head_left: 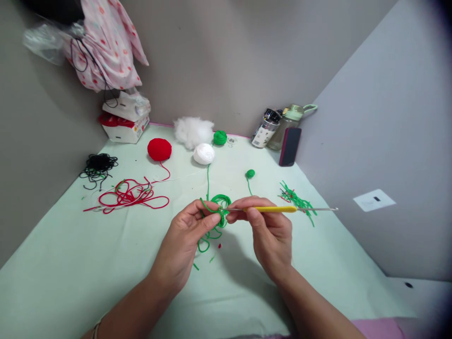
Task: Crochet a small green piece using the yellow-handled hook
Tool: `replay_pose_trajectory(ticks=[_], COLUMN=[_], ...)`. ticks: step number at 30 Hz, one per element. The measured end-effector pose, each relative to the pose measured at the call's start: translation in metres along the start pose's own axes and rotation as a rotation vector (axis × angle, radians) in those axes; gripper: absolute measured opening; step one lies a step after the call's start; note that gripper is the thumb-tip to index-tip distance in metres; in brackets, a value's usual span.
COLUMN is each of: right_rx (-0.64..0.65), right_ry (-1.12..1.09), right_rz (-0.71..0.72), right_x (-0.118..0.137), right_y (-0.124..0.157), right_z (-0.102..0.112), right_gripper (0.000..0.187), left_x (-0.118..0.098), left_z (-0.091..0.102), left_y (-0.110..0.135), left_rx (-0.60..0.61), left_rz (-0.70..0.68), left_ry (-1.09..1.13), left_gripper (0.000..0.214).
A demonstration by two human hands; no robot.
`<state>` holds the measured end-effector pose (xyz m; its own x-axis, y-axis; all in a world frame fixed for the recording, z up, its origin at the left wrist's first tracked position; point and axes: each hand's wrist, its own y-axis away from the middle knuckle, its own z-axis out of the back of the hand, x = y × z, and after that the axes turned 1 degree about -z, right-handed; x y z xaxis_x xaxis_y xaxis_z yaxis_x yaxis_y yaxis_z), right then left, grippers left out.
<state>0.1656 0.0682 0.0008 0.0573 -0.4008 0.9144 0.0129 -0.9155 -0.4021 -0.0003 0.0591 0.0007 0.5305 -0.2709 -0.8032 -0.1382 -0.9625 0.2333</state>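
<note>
Along the back of the table in the head view, we see a clear cylindrical jar [263,133] with a white label whose barcode and print are too small for us to read; on the side of a red-and-white cardboard box [131,130] at far left, the lettering is likewise illegible. We hold both forearms forward from the lower edge, wrists bent inward so that the hands meet near the middle. Our left hand [187,233] pinches a small piece of bright green yarn work [222,217] between thumb and fingers, loose green loops hanging around it. Our right hand [272,235] grips a slim metal crochet hook with a yellow handle [275,209], thumb below the handle, one metal end at the green work and the other pointing right. Under us spreads a pale mint-green tablecloth [116,268], meeting plain grey walls [226,61]. On it we find a round red yarn ball [159,149], a round white yarn ball [204,154] just in front of fluffy white stuffing [192,132], and a tangled black cord bundle [100,163]. Pink spotted fabric [106,56] hangs upper left; a white rectangular wall plate [374,201] sits at right.
</note>
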Motion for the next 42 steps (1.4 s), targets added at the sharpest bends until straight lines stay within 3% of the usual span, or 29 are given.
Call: replay_pose_trajectory(ticks=[11,14,21,28,42], right_rx=[0.014,-0.024,-0.074,0.048,0.028], right_ry=[0.074,0.102,0.021,0.033,0.065], right_rz=[0.092,0.101,0.045,0.063,0.086], right_x=[0.0038,0.0040,0.0012,0.0017,0.0029], right_y=[-0.0024,-0.0014,-0.0009,0.0006,0.0003], right_z=[-0.0038,-0.0043,-0.0009,0.0000,-0.0011], right_gripper=[0.019,0.019,0.019,0.021,0.022], left_x=[0.0020,0.0010,-0.0020,-0.0003,0.0003], left_z=[-0.0005,-0.0007,0.0030,0.0040,0.0043], left_y=[-0.0037,-0.0036,-0.0027,-0.0021,-0.0011], left_rx=[0.053,0.093,0.044,0.052,0.042], left_rz=[-0.011,0.030,0.127,0.101,0.098], left_ry=[-0.001,0.015,0.085,0.093,0.075], left_gripper=[0.010,0.014,0.018,0.012,0.010])
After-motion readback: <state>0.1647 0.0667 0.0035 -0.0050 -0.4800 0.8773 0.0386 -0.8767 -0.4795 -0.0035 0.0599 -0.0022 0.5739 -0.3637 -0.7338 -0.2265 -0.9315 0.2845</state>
